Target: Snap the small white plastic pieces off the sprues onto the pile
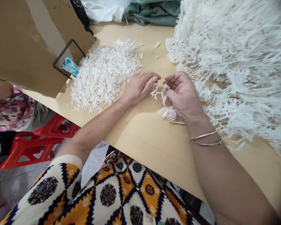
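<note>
The right hand (182,95) is curled, its fingers and thumb pinched around a white plastic sprig (164,99). The sprig's long axis runs along the palm side of this hand, from a bushy tuft by the heel of the hand away toward the fingertips. There its forked end turns left and sticks out past the fingers, pointing at the left hand (140,87). Most of the sprig lies just left of the right hand's palm, and part of it is hidden inside the grip.

The left hand lies palm down on the tan table (142,137), just left of the right hand. Its fingers are loosely straight and close together and hold nothing. Its thumb and fingertips are just beside the forked end, though I cannot tell whether they touch it.

Two thin metal bangles (206,139) circle the wrist behind the right hand. To the right of that hand and beyond it spreads a large heap of white branched pieces (236,68). Beyond the left hand lies a smaller pile of short loose pieces (105,78), and further left still stands a cardboard box (25,43).
</note>
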Motion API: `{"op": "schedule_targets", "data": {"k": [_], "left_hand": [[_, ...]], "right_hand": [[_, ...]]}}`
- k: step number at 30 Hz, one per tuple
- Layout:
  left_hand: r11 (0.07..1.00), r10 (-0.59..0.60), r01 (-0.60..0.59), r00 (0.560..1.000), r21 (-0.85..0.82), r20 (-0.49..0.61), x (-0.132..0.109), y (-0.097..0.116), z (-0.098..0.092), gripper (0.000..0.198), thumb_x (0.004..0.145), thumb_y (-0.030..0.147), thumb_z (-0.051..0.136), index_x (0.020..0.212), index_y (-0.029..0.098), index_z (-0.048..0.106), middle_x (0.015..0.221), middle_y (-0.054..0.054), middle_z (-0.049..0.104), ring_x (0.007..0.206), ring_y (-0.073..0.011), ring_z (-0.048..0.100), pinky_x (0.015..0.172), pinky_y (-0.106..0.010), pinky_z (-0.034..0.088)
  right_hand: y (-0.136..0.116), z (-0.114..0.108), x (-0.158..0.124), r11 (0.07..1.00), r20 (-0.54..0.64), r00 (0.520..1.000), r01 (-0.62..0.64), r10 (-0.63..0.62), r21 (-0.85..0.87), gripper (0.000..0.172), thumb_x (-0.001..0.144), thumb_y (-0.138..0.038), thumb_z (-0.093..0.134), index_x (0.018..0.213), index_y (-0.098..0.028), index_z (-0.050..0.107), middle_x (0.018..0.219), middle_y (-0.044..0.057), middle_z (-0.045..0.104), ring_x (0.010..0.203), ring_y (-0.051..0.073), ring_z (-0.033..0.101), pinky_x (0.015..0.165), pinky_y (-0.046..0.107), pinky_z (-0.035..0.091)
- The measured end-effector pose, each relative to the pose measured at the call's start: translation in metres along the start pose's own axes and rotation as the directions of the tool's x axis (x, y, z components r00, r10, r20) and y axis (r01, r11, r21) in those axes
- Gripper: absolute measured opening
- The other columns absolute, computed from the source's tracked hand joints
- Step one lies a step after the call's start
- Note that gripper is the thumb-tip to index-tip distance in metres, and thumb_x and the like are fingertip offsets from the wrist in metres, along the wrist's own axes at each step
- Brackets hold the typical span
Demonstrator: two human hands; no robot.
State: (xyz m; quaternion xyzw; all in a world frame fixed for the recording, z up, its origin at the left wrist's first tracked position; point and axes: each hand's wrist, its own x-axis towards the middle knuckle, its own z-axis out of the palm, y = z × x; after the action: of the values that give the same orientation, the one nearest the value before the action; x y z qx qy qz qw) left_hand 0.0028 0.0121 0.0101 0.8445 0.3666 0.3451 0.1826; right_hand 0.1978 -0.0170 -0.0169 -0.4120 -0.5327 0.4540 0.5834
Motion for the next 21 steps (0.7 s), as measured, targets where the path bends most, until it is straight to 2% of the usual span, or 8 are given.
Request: {"op": "schedule_targets", "data": {"k": [2,4,6,8,11,14,18,21], "left_hand": [[0.998,-0.013,0.015,1.0,-0.064,0.027,0.0,0.0,-0.001,0.056,0.112,0.059,0.031,0.106,0.022,0.073,0.099,-0.006,0.079,0.095,-0.0182,0.075,0.093,-0.036,0.056],[0.989,-0.024,0.03,0.999,-0.143,0.044,0.0,-0.001,0.0,0.054,0.107,0.065,0.044,0.103,0.02,0.074,0.096,-0.007,0.079,0.088,-0.0167,0.074,0.084,-0.033,0.056],[0.97,-0.023,0.039,0.997,-0.238,0.069,-0.001,-0.003,0.001,0.051,0.099,0.067,0.06,0.107,0.018,0.074,0.096,-0.007,0.079,0.086,-0.015,0.073,0.081,-0.03,0.056],[0.945,-0.045,0.073,0.995,-0.318,0.094,-0.002,-0.005,0.003,0.052,0.095,0.067,0.067,0.109,0.017,0.073,0.096,-0.007,0.078,0.086,-0.0136,0.072,0.079,-0.027,0.057],[0.926,-0.12,0.146,0.988,-0.348,0.095,-0.001,-0.01,0.007,0.05,0.095,0.067,0.067,0.106,0.018,0.072,0.093,-0.007,0.077,0.083,-0.0131,0.071,0.074,-0.026,0.056],[0.933,-0.134,0.153,0.988,-0.327,0.08,-0.001,-0.014,0.009,0.045,0.096,0.064,0.067,0.104,0.019,0.071,0.091,-0.006,0.076,0.08,-0.0133,0.069,0.072,-0.027,0.056],[0.942,-0.131,0.136,0.991,-0.306,0.037,0.0,-0.013,0.008,0.036,0.099,0.057,0.066,0.104,0.021,0.069,0.094,-0.005,0.075,0.082,-0.0138,0.069,0.073,-0.029,0.057],[0.945,-0.151,0.153,0.988,-0.29,0.031,0.0,-0.014,0.008,0.03,0.1,0.051,0.067,0.107,0.022,0.069,0.098,-0.004,0.074,0.086,-0.0148,0.071,0.075,-0.03,0.059]], "right_hand": [[0.001,0.002,-0.001,1.0,-0.025,1.0,0.012,-0.013,-0.015,0.039,0.075,0.0,0.066,0.103,-0.026,0.065,0.099,-0.005,0.07,0.089,0.011,0.066,0.087,0.03,0.055],[0.002,0.005,-0.002,0.998,-0.055,0.998,0.041,-0.044,-0.056,0.035,0.076,-0.005,0.072,0.103,-0.025,0.064,0.1,-0.005,0.07,0.085,0.011,0.067,0.082,0.03,0.055],[0.004,0.007,-0.003,0.99,-0.103,0.991,0.073,-0.086,-0.123,0.034,0.075,-0.007,0.074,0.102,-0.024,0.064,0.099,-0.005,0.069,0.083,0.01,0.068,0.08,0.03,0.055],[0.005,0.009,-0.003,0.98,-0.161,0.981,0.083,-0.113,-0.179,0.032,0.074,-0.006,0.073,0.099,-0.024,0.064,0.096,-0.005,0.069,0.082,0.011,0.069,0.08,0.031,0.056],[0.004,0.011,-0.003,0.978,-0.198,0.975,0.063,-0.103,-0.2,0.03,0.075,-0.004,0.073,0.095,-0.026,0.066,0.093,-0.004,0.069,0.08,0.012,0.068,0.079,0.032,0.058],[-0.001,0.011,-0.004,0.971,-0.2,0.975,0.047,-0.095,-0.235,0.029,0.077,-0.004,0.077,0.094,-0.026,0.071,0.097,-0.001,0.068,0.083,0.014,0.067,0.082,0.033,0.059],[-0.006,0.013,-0.006,0.941,-0.141,0.985,0.046,-0.098,-0.335,0.023,0.082,-0.005,0.077,0.091,-0.026,0.075,0.1,0.002,0.067,0.09,0.016,0.065,0.091,0.034,0.058],[-0.007,0.014,-0.007,0.945,-0.1,0.991,0.048,-0.085,-0.323,0.017,0.089,-0.01,0.074,0.09,-0.027,0.073,0.093,0.001,0.069,0.084,0.016,0.064,0.09,0.036,0.057]]}}
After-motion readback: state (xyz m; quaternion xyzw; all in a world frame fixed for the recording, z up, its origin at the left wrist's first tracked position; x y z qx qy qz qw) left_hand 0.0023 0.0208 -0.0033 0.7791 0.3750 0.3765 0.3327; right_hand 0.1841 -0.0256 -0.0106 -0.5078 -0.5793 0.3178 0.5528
